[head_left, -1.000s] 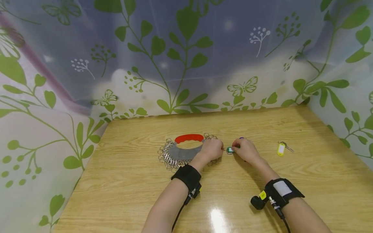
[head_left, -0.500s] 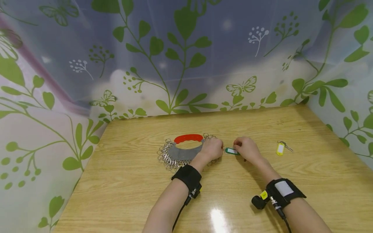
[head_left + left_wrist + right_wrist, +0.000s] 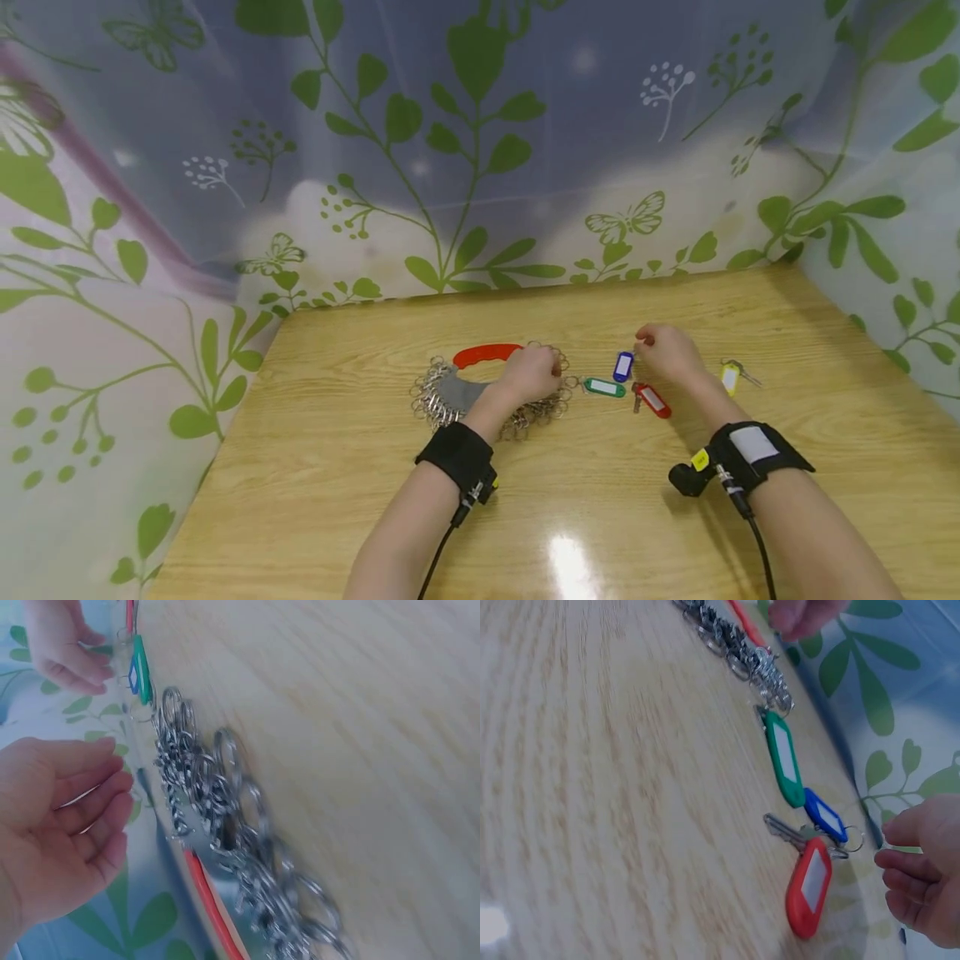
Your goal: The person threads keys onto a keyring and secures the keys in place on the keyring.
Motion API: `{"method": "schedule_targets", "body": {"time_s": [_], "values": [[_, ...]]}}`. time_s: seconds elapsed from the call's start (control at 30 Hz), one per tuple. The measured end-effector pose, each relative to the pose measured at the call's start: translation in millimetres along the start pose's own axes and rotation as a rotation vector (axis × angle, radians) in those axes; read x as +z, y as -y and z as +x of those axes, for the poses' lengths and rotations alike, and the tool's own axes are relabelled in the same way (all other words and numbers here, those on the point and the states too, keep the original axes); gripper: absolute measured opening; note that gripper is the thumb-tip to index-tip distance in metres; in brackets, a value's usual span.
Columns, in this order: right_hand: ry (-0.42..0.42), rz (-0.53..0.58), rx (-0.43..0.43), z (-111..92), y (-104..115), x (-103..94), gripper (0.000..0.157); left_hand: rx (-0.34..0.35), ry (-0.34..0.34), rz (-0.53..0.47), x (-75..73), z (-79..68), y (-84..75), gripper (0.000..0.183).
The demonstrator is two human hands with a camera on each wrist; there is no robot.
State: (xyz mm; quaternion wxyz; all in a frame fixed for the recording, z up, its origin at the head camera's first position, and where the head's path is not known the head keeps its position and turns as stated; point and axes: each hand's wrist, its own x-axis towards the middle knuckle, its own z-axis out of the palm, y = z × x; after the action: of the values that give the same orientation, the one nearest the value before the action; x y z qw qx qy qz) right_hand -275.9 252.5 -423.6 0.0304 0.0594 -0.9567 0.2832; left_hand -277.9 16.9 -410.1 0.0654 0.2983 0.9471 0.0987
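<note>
A key holder with a red handle [image 3: 486,353] and a grey curved plate [image 3: 453,390] lies on the table, fringed with metal rings [image 3: 214,787]. Over its right end hovers my left hand [image 3: 534,373], fingers loosely bent with nothing in them. A green key tag [image 3: 604,387] lies beside the outermost rings. To the right are a blue key tag [image 3: 623,367] and a red key tag [image 3: 655,401] with a key [image 3: 784,829]. My right hand [image 3: 670,352] is just right of the blue tag, its relaxed fingers holding nothing in the right wrist view.
A yellow key tag [image 3: 730,378] with a key lies farther right on the wooden table [image 3: 315,500]. Leaf-patterned cloth [image 3: 420,167] hangs behind the table and along both sides. Cables run from the black straps on both wrists.
My right hand has let go of the green tag and moved right and away, uncovering the blue and red tags. My left hand has shifted slightly left and up from the rings.
</note>
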Motion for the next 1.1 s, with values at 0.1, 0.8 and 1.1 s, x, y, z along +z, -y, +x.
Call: {"method": "schedule_targets", "body": {"time_s": [0.1,0.8,1.1], "values": [[0.026,-0.050,0.012,3,-3,0.2,0.030,0.013,0.043,0.008,1.1,-4.7,0.6,0.012],[0.012,-0.074,-0.006,-1,-15,13.4,0.017,0.161,-0.040,0.214,23.2,-2.4,-8.0,0.029],[-0.017,-0.078,-0.034,-4,-17,16.6,0.016,0.091,0.006,0.201,24.0,-0.9,-10.1,0.037]]}}
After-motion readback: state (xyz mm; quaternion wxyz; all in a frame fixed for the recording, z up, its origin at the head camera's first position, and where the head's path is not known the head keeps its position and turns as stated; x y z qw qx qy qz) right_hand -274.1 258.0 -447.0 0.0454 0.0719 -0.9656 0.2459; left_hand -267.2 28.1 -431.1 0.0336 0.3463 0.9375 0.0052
